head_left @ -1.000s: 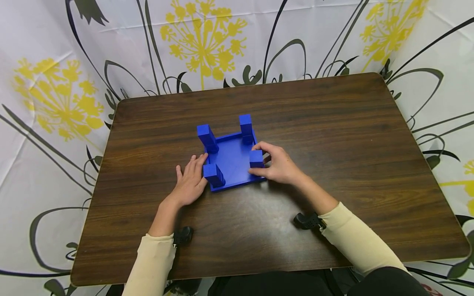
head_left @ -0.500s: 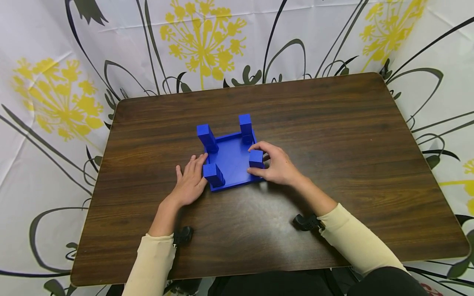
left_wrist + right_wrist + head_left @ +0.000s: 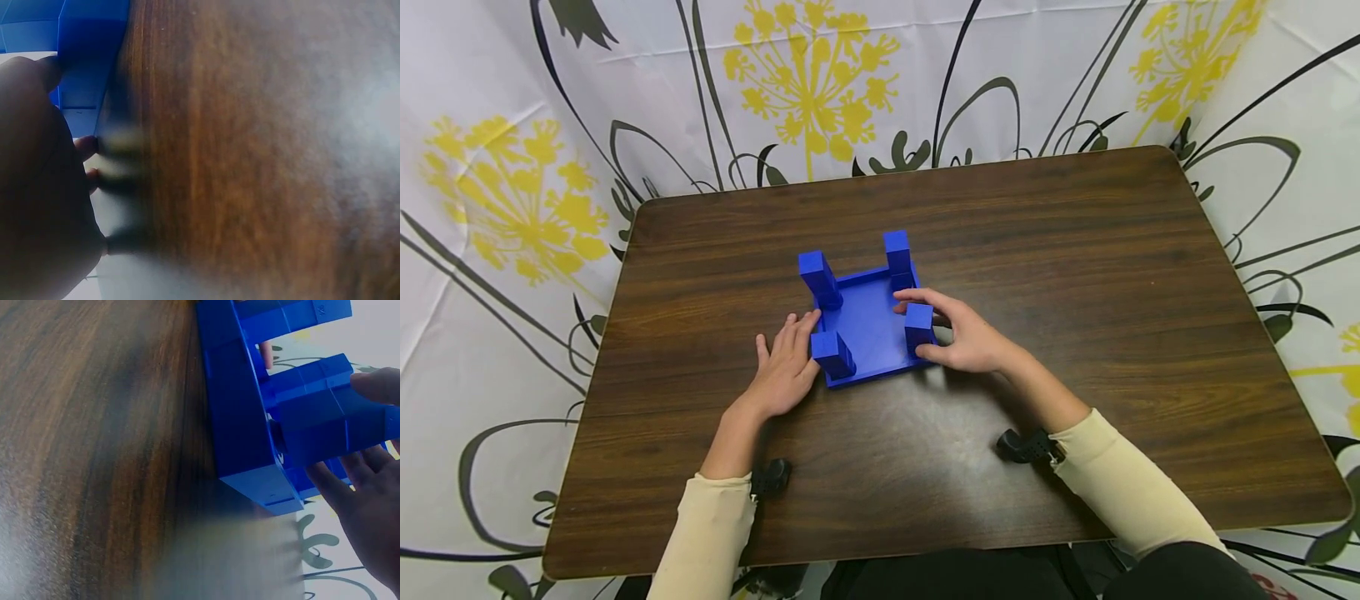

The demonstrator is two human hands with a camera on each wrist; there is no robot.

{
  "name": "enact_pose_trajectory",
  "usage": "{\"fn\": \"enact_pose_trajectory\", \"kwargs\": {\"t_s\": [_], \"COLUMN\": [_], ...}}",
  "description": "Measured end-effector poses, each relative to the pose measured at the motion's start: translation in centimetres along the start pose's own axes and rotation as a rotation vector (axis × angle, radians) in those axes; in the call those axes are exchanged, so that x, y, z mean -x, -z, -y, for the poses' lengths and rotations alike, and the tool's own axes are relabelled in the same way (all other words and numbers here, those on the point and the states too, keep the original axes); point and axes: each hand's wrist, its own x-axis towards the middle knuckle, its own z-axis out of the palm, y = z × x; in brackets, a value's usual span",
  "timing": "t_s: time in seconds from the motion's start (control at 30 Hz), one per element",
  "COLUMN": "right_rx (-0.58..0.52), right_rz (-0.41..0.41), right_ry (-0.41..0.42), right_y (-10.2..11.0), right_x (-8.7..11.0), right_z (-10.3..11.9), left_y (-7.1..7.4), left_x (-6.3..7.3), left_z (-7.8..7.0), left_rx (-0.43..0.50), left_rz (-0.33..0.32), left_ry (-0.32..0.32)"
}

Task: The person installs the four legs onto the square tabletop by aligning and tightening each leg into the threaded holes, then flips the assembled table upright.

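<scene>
A shallow blue square base (image 3: 872, 321) with a raised rim lies on the table, an upright blue post at each corner. My right hand (image 3: 970, 337) is around the near-right post (image 3: 919, 327), thumb on its near side and fingers on its far side. In the right wrist view, the thumb lies along this post (image 3: 331, 425) and the fingers reach under it. My left hand (image 3: 784, 375) lies flat with straight fingers, fingertips right at the base's left rim, between the near-left post (image 3: 833, 356) and the far-left post (image 3: 820, 279). The far-right post (image 3: 898, 254) stands apart from both hands.
The base sits near the middle of a dark wood-grain table (image 3: 1075, 250) with rounded corners. A white curtain (image 3: 670, 92) with yellow and grey plant prints hangs behind and beside it. A black wrist device (image 3: 1026, 447) hangs beneath the right cuff.
My right fingers have shifted around the near-right post: the index finger reaches further left and the thumb has slid to the right. The left hand and base have stayed in place.
</scene>
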Motion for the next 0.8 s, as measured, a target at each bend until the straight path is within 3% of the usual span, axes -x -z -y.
{"fn": "enact_pose_trajectory", "kwargs": {"t_s": [0.17,0.4,0.8], "right_rx": [-0.059,-0.074,0.032], "right_rz": [0.047,0.068,0.014], "right_ry": [0.024,0.033,-0.019], "right_y": [0.3,0.2,0.3], "right_x": [0.0,-0.1,-0.3], "right_z": [-0.3,-3.0,-3.8], "left_y": [0.1,0.0,0.0], "left_x": [0.0,0.0,0.1], "left_z": [-0.1,-0.1,-0.1], "left_rx": [0.002,-0.004,-0.001], "left_rz": [0.007,0.0,0.006], "left_ry": [0.005,0.004,-0.001]}}
